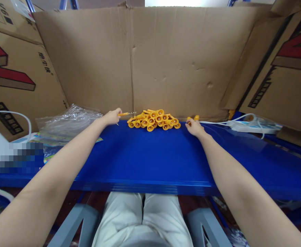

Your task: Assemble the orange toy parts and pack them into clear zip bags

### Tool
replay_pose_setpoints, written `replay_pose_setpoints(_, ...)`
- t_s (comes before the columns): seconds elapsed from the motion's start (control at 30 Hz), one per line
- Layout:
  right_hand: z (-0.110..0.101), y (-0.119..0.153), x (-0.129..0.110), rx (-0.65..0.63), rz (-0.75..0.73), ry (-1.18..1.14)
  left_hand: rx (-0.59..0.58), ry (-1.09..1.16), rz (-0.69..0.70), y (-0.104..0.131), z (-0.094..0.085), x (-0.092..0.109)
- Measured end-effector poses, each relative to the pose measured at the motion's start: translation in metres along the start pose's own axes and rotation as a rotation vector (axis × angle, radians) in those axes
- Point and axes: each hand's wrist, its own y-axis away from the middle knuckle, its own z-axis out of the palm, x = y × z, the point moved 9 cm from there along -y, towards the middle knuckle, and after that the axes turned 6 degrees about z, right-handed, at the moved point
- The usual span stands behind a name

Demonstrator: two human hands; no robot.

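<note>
My left hand (113,117) is closed around a thin yellow ribbed stick (123,114), from whose right end a shiny metal spiral (132,113) sticks out. Right of it lies a pile of yellow trumpet-shaped pieces (154,120), their flared mouths facing me and small metal parts inside. On the pile's other side my right hand (195,127) has its fingers bent around a small yellow plastic piece (189,120), mostly hidden by them. Another yellow piece (197,117) shows just behind that hand. Both hands are near the back of the blue shelf (145,157).
A cardboard panel (181,58) rises along the back, with cartons (13,75) at the left and more cardboard at the right. Clear plastic bags (65,125) lie under my left forearm. A white power strip (256,127) with a cable sits at the right.
</note>
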Motion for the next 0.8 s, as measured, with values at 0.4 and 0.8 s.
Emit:
replay_pose_setpoints(0.4, -0.061, 0.023, -0.051, 0.293, -0.073, -0.43, 0.223, 0.634, 0.054, 0.027, -0.009, 0.076)
replay_pose_setpoints(0.8, -0.035, 0.064, -0.152, -0.274, -0.564, -0.909, 0.302, 0.235, 0.164, 0.026, 0.027, 0.042)
